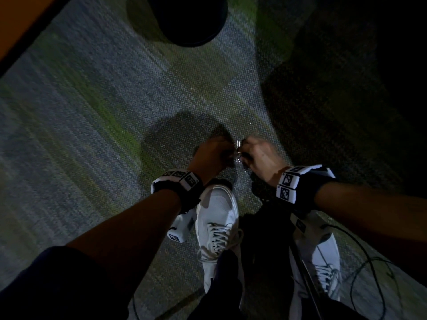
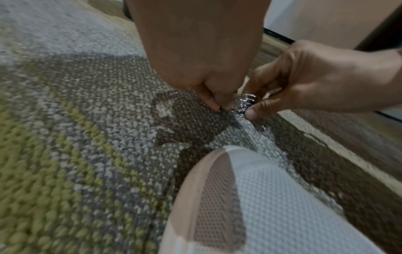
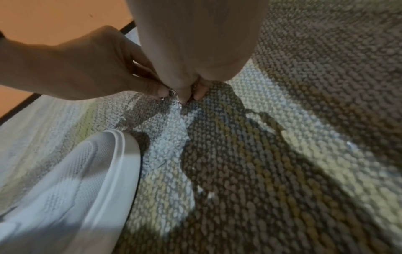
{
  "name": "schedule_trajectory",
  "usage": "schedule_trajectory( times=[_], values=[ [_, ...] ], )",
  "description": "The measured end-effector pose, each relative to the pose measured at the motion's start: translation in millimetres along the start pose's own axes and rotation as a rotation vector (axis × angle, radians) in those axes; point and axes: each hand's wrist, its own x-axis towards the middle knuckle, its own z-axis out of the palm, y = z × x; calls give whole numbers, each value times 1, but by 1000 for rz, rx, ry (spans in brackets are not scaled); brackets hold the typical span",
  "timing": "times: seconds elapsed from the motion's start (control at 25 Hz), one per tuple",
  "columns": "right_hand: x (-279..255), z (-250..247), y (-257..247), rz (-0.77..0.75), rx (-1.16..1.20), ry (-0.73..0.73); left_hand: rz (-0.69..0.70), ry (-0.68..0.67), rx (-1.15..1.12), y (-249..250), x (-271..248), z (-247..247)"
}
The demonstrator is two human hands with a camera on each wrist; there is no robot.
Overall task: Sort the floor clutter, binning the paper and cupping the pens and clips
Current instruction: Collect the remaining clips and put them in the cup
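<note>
Both grips were curled, fingertips down at the carpet [image 1: 111,93], meeting over a small cluster of silver clips [image 1: 238,151].

Left hand [image 1: 211,155]: fingers bunched, tips pinching at the clips on the pile; in the left wrist view the same hand [image 2: 202,56] came down from the top of the frame, its fingertips [image 2: 214,104] touching the carpet just beside the shiny bundle [image 2: 244,101].

Right hand [image 1: 261,155]: fingers curled round the clips; in the left wrist view this hand [image 2: 322,80] entered from the right, thumb under and fingers over the bundle. In the right wrist view the right hand [image 3: 195,51] pointed down, with the left hand [image 3: 82,68] alongside and bits of wire [image 3: 172,92] glinting between the two sets of tips.

Clips: gathered between the two hands, at carpet level, just ahead of the toe of a white shoe [image 1: 217,218]. How many, could not be told; the picture was dim and blurred. A faint glint of further wire lay on the carpet just beyond the hands [image 1: 250,123].

Other items: second white shoe [image 1: 323,262] at lower right; black cable [image 1: 369,269] looped beside it; marker bands on both wrists; dark round object [image 1: 187,19] at top centre, well apart from the hands; orange panel [image 1: 20,26] along the upper left edge.
</note>
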Motion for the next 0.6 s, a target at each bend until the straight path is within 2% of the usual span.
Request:
schedule_trajectory(
  times=[0.08, 0.2, 0.28, 0.36, 0.48, 0.6],
  values=[
    [3, 0, 0, 3, 42, 5, -40, 25, -63, -1, -1, -8],
    [10, -8, 3, 172, 185, 51, -116, 64, -88, 2, 2, -22],
    [14, -25, 4, 231, 231, 97, -226, 130, -189, 7, 7, -36],
    [18, -52, -1, 247, 230, 116, -291, 192, -240, 16, 11, -54],
    [24, -113, -28, 246, 225, 102, -256, 273, -286, 43, 18, -105],
    [22, -183, -71, 198, 191, 86, -220, 317, -198, 87, 18, -175]
  ],
)
